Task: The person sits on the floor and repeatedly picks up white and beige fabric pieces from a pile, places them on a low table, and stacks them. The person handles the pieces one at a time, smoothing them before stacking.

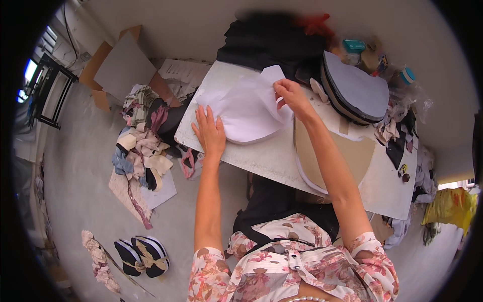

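Note:
A stack of thin white sheets (pixel 246 113) with a rounded near edge lies on the white table (pixel 271 163); whether they are cloth or paper I cannot tell. My left hand (pixel 210 133) rests flat on the stack's left side, fingers spread. Between the thumb and fingers of my right hand (pixel 292 96), the right edge of the top sheet is pinched and lifted, so the sheet curls up. Under my right forearm lies a tan half-round piece (pixel 322 151) with a white border, reaching over the table's near edge.
At the table's back right stands a grey half-round padded stack (pixel 354 88) with dark edging. Black material (pixel 271 43) covers the far edge. Fabric scraps (pixel 143 151) and an open cardboard box (pixel 123 65) are on the left. Two tied black-and-white bundles (pixel 151 255) lie on the floor.

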{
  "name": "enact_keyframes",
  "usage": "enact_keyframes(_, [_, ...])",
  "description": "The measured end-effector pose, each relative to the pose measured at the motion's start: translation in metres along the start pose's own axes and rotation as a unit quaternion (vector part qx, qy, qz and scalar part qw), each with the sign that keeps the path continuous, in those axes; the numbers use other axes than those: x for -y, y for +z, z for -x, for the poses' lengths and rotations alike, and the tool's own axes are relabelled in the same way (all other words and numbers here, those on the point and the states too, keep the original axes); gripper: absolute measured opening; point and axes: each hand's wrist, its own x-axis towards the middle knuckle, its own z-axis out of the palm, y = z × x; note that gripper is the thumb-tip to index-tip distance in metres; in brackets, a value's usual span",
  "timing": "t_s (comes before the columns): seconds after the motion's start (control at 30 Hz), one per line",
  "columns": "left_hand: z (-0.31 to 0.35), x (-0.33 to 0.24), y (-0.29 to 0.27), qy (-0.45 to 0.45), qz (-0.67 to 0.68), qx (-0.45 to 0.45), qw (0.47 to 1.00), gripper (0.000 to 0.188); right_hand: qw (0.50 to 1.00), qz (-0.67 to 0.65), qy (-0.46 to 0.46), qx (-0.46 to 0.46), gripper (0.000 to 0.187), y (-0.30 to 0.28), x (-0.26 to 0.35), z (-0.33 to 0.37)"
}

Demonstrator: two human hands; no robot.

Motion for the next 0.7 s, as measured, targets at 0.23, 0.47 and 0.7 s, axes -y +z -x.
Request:
enact_keyframes(0.23, [0.001, 0.007, 0.001, -0.013, -0.017, -0.001, 1.000, 0.052, 0.987, -0.146, -0.069, -0.015, 0.018, -0.112, 0.083, 0.038])
enact_keyframes(0.47, [0.039, -0.084, -0.048, -0.026, 0.407, 0.106, 0.907, 0.053, 0.965, 0.175, -0.194, 0.009, 0.010, -0.088, 0.104, 0.111])
enact_keyframes(0.7, [0.066, -0.130, -0.063, -0.110, 0.740, 0.283, 0.600, 0.076, 0.821, 0.464, -0.313, 0.110, 0.014, -0.032, 0.037, 0.167])
